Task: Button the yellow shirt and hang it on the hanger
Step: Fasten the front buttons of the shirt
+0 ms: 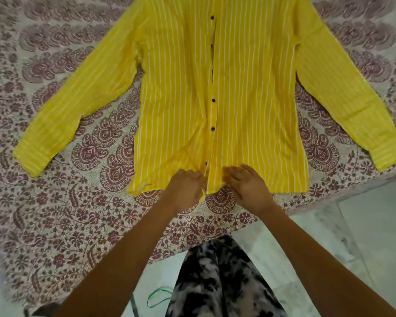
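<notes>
The yellow shirt (249, 99) with thin white stripes lies flat on a patterned cloth, front up, sleeves spread to both sides. Dark buttons (213, 100) run down its middle placket. My left hand (185, 191) grips the left edge of the placket at the hem, fingers curled on the fabric. My right hand (245, 184) lies on the right front panel just beside the lowest button (206, 164), fingers fairly straight and pressing the cloth. The collar is cut off by the top of the frame. No hanger is in sight.
A maroon floral bedspread (78, 202) covers the surface under the shirt. Pale tiled floor (364, 236) shows at the lower right. My patterned black-and-white clothing (220, 282) is at the bottom centre, with a green cord (158, 296) beside it on the floor.
</notes>
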Demonstrator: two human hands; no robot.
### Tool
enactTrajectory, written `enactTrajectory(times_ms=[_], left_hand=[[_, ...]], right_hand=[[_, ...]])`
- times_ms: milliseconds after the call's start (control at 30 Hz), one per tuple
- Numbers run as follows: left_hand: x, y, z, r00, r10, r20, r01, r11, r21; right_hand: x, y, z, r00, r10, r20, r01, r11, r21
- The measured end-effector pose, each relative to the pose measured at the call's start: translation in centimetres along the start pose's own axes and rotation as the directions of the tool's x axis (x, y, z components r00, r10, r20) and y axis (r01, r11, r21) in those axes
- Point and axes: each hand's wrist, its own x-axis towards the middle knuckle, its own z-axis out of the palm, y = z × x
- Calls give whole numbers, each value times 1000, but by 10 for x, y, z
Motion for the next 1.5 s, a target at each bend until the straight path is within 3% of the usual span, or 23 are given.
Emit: enactTrajectory(times_ms=[67,133,200,300,400,533,633,733,833,967,1100,1267,1500], left_hand=[[-1,5,8,967,-109,231,108,994,20],[-3,9,8,934,-124,334,141,990,-26],[-3,7,4,945,-140,295,191,970,-152],[3,-2,-3,958,-271,95,287,894,-344],[20,-4,-4,892,-439,-112,318,783,-534],[51,-1,1,839,-531,-118,327,665,-671],[68,2,5,884,-461,-76,315,707,-633],[77,6,10,934,-356,10,334,866,-373],[77,3,12,936,-352,4,342,907,-245],[70,-7,13,918,-395,-43,346,847,-403],[61,-15,12,843,-514,-158,364,762,-537],[56,-12,14,799,-575,-174,351,682,-642],[75,-3,7,781,-608,-143,337,603,-723]], right_hand=[[-3,3,4,994,50,97,-45,998,-53],[-6,4,10,977,100,188,-92,994,-51],[-4,4,13,966,137,219,-140,990,-5],[5,-1,10,953,237,187,-253,965,69],[21,-8,5,920,342,189,-379,900,214],[45,-14,11,814,498,300,-574,770,278],[53,-19,15,750,555,360,-649,721,241],[55,-25,20,752,561,346,-627,772,110],[54,-29,23,753,577,316,-628,773,84],[53,-27,21,764,605,227,-643,742,188],[52,-14,21,748,641,172,-658,680,324],[57,-14,25,786,598,156,-615,733,290],[77,-8,24,668,727,160,-705,548,451]])
